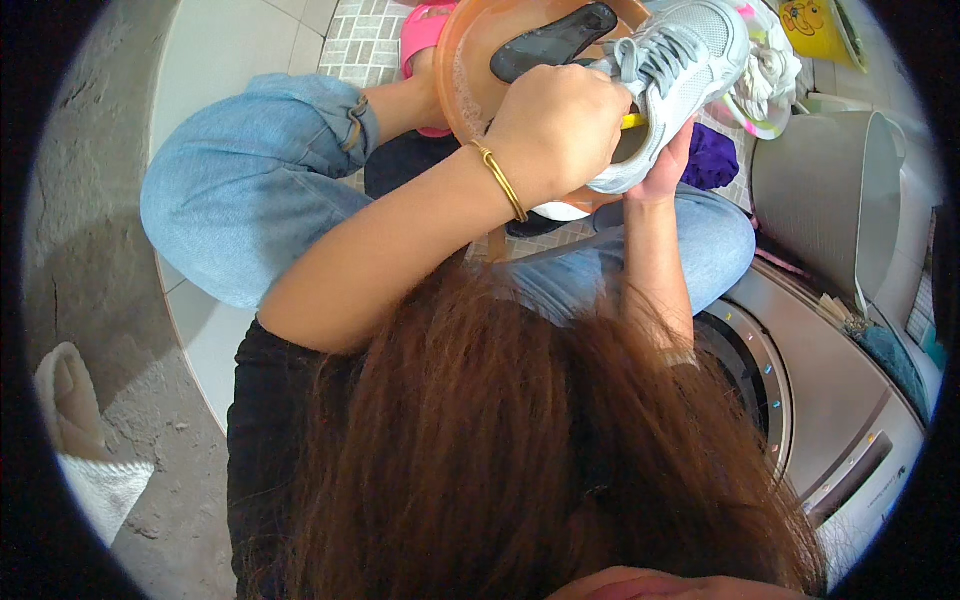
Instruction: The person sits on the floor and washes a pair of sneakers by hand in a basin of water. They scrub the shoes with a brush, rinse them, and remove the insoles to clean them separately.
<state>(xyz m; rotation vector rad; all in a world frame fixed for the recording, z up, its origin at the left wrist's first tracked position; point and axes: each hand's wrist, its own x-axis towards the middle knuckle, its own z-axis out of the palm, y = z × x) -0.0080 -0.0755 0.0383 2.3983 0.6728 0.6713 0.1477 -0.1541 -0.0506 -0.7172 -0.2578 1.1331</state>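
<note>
A light grey lace-up sneaker [686, 64] is held tilted over an orange basin [450, 67] of cloudy, sudsy water. My left hand [562, 124], with a gold-coloured bangle at the wrist, is closed at the shoe's opening around a thin yellow object [634, 121]. Only a short piece of that object shows, so its kind cannot be told. From beneath and the side, my right hand [664, 169] supports the shoe, its fingers mostly hidden behind it. A black insole [555, 43] lies in the basin, just beyond my left hand.
Purple cloth [709, 157] lies right of the basin, near a patterned bowl [772, 124] with white cloth [765, 79]. A grey tub [810, 180] stands on a front-loading washing machine [817, 375]. A yellow bucket [817, 30] is at top right. Long hair hangs across the lower view.
</note>
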